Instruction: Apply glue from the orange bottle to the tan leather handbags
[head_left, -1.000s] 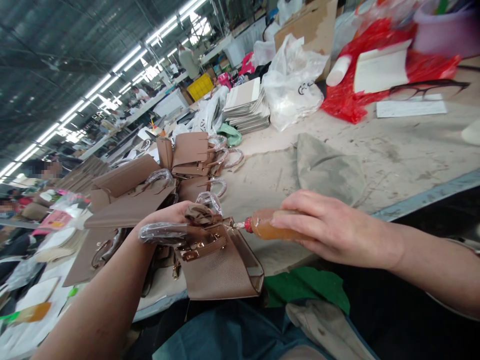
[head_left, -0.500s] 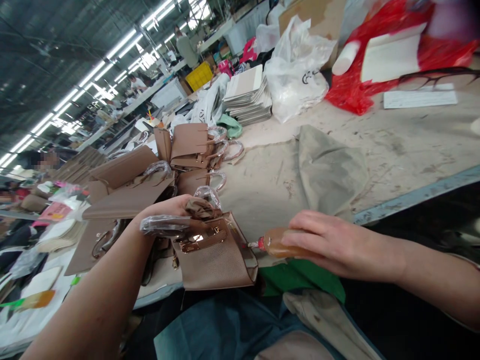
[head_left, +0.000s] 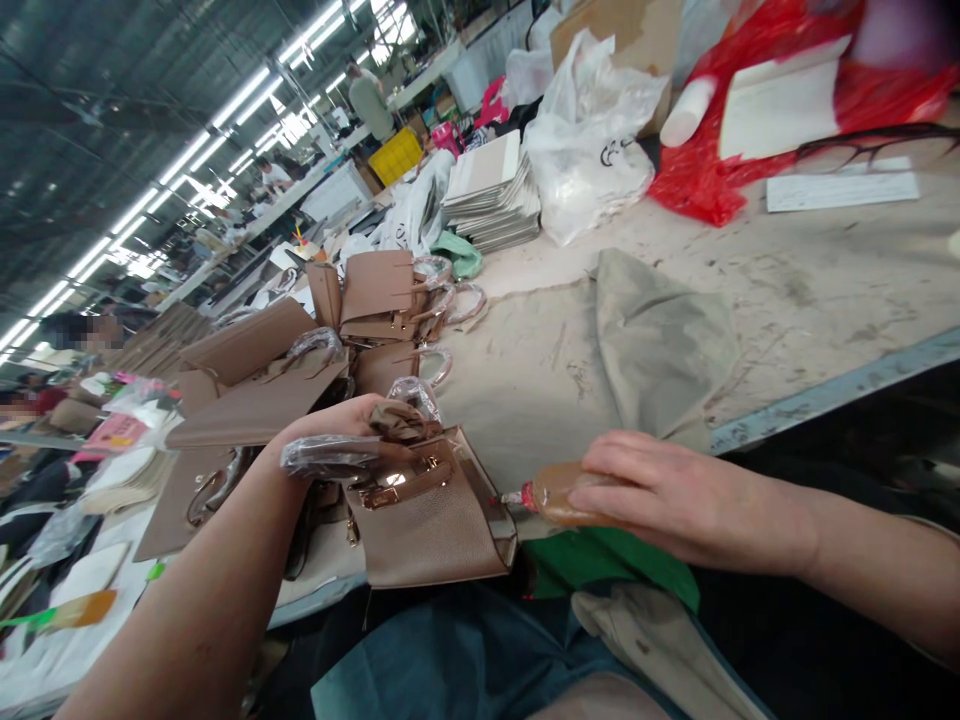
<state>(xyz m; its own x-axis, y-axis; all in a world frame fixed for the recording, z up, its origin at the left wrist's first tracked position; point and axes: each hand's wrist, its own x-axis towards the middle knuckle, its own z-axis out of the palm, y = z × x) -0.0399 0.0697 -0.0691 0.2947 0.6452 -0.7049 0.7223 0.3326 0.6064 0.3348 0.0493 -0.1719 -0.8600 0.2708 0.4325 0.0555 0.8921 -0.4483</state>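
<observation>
A taupe leather handbag (head_left: 431,535) with gold-toned hardware lies tilted at the table's front edge, its side facing right. My left hand (head_left: 361,412) grips it at the top, reaching under a plastic-wrapped handle (head_left: 334,455); most of the fingers are hidden. In my right hand (head_left: 645,490) is a squeeze bottle (head_left: 559,492) of amber-brown liquid, held sideways with fingers wrapped around it. Its thin nozzle with a red collar points left, the tip at the bag's right side edge. Whether the tip touches the leather I cannot tell.
More taupe handbags (head_left: 379,290) are piled behind and left. A grey cloth (head_left: 652,340) lies on the table (head_left: 810,290). Stacked boards (head_left: 491,185), a white plastic bag (head_left: 585,150), a red plastic bag (head_left: 697,185) and eyeglasses (head_left: 870,150) stand farther back. A person (head_left: 369,100) is in the distance.
My right hand and the bottle have shifted slightly right and down, with the nozzle tip still at the bag's side edge. My left hand and the handbag have barely moved.
</observation>
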